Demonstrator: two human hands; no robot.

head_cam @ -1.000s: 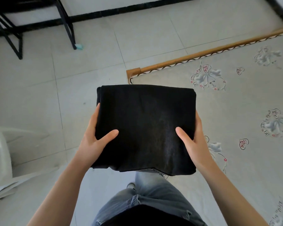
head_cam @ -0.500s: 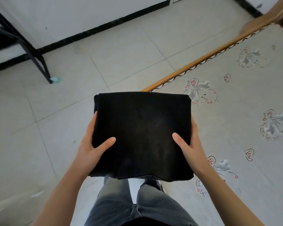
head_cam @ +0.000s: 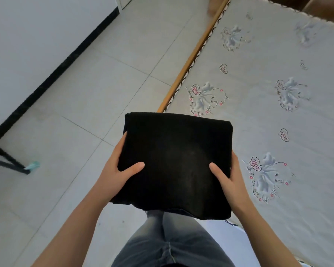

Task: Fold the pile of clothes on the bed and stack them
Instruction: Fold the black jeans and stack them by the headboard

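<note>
A folded black garment (head_cam: 175, 162) is held in the air in front of the person, above the tiled floor (head_cam: 89, 105) and just at the near corner of the bed (head_cam: 278, 116), not yet resting on it. The left hand (head_cam: 116, 172) grips its left edge and the right hand (head_cam: 228, 176) its right edge. On each side the thumb lies flat on top of the cloth while the other fingers go underneath (they are hidden there, so how far they spread cannot be told). Both hands therefore pinch the bundle between thumb and fingers, one at either side.

The garment looks soft and light, several layers thick, with a rounded fold along the far edge and looser edges hanging slightly at the near side. It probably has no stiffness of its own, so a one-handed hold would likely let the layers sag open. Supporting it from below at both sides, as now, seems the sound way to carry it. It should not slip much, and nothing about it is fragile.

The bed sheet, printed with flowers and hearts, shows no stack or pile of clothes in view. The person's jeans (head_cam: 172, 245) show below the bundle, and a black frame leg (head_cam: 8, 162) stands on the floor at the left.
</note>
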